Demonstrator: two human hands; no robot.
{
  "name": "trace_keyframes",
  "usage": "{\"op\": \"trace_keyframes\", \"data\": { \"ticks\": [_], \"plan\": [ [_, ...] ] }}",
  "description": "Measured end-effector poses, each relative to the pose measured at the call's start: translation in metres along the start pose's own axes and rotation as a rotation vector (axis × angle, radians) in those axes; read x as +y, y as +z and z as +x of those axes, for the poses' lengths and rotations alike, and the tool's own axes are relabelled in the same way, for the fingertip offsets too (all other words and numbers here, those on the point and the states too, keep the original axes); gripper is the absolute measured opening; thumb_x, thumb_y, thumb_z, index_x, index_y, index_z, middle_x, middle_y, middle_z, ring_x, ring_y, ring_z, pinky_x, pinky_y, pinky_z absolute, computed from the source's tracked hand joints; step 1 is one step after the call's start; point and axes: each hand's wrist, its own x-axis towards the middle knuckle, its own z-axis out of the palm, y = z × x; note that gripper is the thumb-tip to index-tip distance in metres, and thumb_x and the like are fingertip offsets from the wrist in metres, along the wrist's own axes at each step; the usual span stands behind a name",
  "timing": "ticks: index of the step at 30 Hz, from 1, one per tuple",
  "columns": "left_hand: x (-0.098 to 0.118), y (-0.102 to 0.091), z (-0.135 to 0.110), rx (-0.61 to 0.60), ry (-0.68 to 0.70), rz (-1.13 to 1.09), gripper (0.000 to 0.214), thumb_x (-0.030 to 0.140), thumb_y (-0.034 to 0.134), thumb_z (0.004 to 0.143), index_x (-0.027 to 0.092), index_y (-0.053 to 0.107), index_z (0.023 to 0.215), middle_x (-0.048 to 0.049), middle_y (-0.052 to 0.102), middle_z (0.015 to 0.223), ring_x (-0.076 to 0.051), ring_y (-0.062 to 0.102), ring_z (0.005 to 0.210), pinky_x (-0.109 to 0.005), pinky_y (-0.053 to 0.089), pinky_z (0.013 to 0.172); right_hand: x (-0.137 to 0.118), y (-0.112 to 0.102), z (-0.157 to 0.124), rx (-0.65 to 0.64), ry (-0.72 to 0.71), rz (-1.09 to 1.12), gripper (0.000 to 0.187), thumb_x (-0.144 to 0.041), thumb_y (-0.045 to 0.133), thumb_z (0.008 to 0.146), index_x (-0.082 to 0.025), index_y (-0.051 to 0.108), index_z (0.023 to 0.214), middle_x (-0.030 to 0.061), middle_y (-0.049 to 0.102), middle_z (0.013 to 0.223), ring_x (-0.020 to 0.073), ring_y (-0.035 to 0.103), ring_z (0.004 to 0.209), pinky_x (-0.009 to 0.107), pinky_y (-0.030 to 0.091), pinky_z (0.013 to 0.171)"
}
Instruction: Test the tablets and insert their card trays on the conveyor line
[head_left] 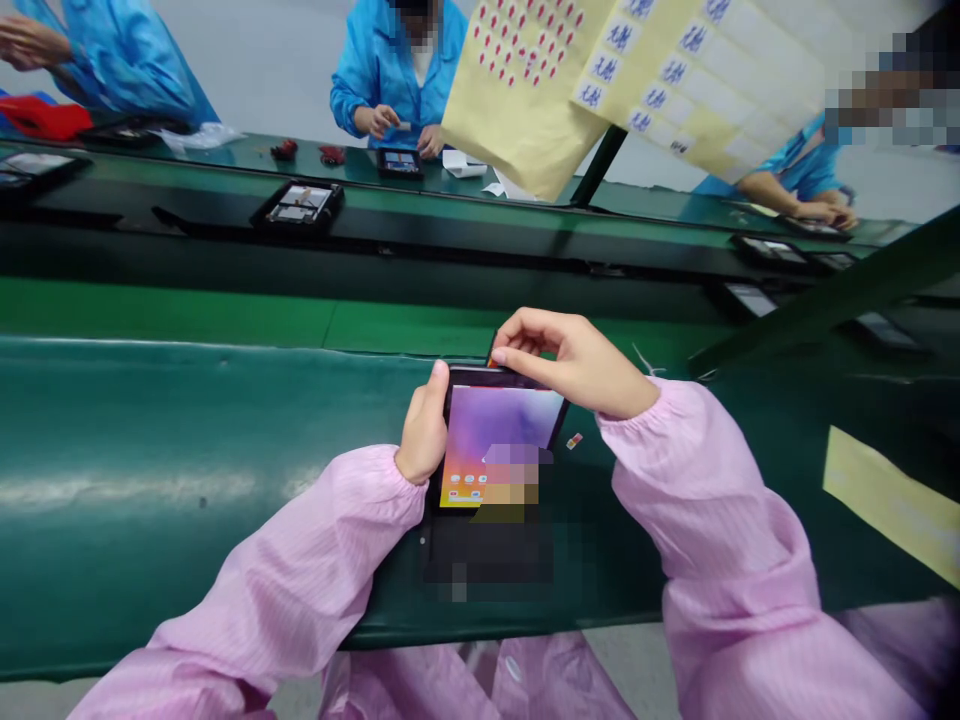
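Observation:
A black phone (495, 430) with a lit purple and orange screen is held upright over the green bench (187, 450). My left hand (424, 430) grips its left edge, thumb along the side. At the phone's top edge my right hand (570, 360) is pinched, its fingers closed on something small and dark with an orange tip that I cannot make out. A tiny coloured chip (574, 440) lies on the bench just right of the phone. Both my arms are in pink sleeves.
A conveyor (450, 220) runs across behind the bench, carrying black trays with devices (298, 205). People in blue coats work on its far side. Yellow label sheets (600, 70) hang above it. A yellow strip (892, 500) lies at the right.

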Motion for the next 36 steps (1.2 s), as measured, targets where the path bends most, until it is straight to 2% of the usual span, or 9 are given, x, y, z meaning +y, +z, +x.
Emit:
{"op": "trace_keyframes", "data": {
  "ticks": [8,11,14,21,27,31,36],
  "plan": [
    [0.006,0.000,-0.014,-0.121,0.016,-0.125,0.044,0.052,0.054,0.088,0.014,0.076,0.085,-0.0037,0.075,0.083,-0.024,0.069,0.088,-0.029,0.053,0.076,-0.017,0.006,-0.023,0.078,-0.209,-0.203,0.012,-0.024,0.057,0.089,-0.018,0.059,0.079,0.0005,0.062,0.075,0.0111,0.056,0.064,0.024,0.045,0.059],
    [0.008,0.000,-0.024,-0.127,0.046,-0.151,0.036,0.047,0.059,0.086,0.015,0.076,0.082,-0.0030,0.075,0.082,-0.025,0.068,0.095,-0.027,0.053,0.074,-0.023,0.010,-0.034,0.119,-0.339,-0.300,0.011,-0.020,0.054,0.091,-0.018,0.058,0.080,0.0014,0.061,0.076,0.0116,0.055,0.066,0.025,0.045,0.061],
    [0.011,-0.001,-0.034,-0.150,0.084,-0.147,0.032,0.045,0.062,0.084,0.016,0.076,0.082,-0.0046,0.075,0.083,-0.029,0.065,0.105,-0.030,0.054,0.078,-0.030,0.015,-0.045,0.145,-0.406,-0.355,0.011,-0.017,0.052,0.092,-0.019,0.057,0.082,0.0018,0.060,0.076,0.0122,0.055,0.067,0.025,0.046,0.062],
    [0.009,-0.008,-0.046,-0.312,0.139,-0.102,0.045,0.055,0.054,0.086,0.017,0.076,0.095,-0.0067,0.075,0.089,-0.032,0.063,0.109,-0.037,0.052,0.090,-0.043,0.018,-0.058,0.132,-0.392,-0.402,0.010,-0.014,0.053,0.091,-0.021,0.055,0.083,0.0011,0.060,0.075,0.0120,0.056,0.067,0.024,0.047,0.063],
    [0.007,-0.007,-0.045,-0.312,0.128,-0.134,0.039,0.051,0.056,0.085,0.017,0.077,0.090,-0.0070,0.075,0.088,-0.033,0.064,0.109,-0.038,0.052,0.091,-0.044,0.022,-0.062,0.201,-0.298,-0.316,0.004,-0.021,0.059,0.088,-0.021,0.056,0.084,0.0016,0.061,0.075,0.0123,0.057,0.065,0.024,0.050,0.059],
    [0.008,-0.008,-0.044,-0.300,0.086,-0.203,0.032,0.045,0.061,0.083,0.018,0.076,0.087,-0.0069,0.075,0.088,-0.034,0.061,0.114,-0.038,0.052,0.093,-0.043,0.023,-0.061,0.219,-0.321,-0.368,0.008,-0.018,0.056,0.089,-0.022,0.057,0.082,0.0009,0.062,0.073,0.0125,0.058,0.065,0.025,0.049,0.061],
    [0.007,-0.009,-0.044,-0.298,-0.028,-0.308,0.024,0.039,0.066,0.079,0.018,0.076,0.085,-0.0060,0.075,0.087,-0.034,0.058,0.118,-0.038,0.052,0.093,-0.045,0.022,-0.059,0.164,-0.356,-0.422,0.012,-0.015,0.054,0.090,-0.022,0.058,0.082,0.0008,0.065,0.074,0.0128,0.061,0.067,0.024,0.050,0.065]
  ]
}}
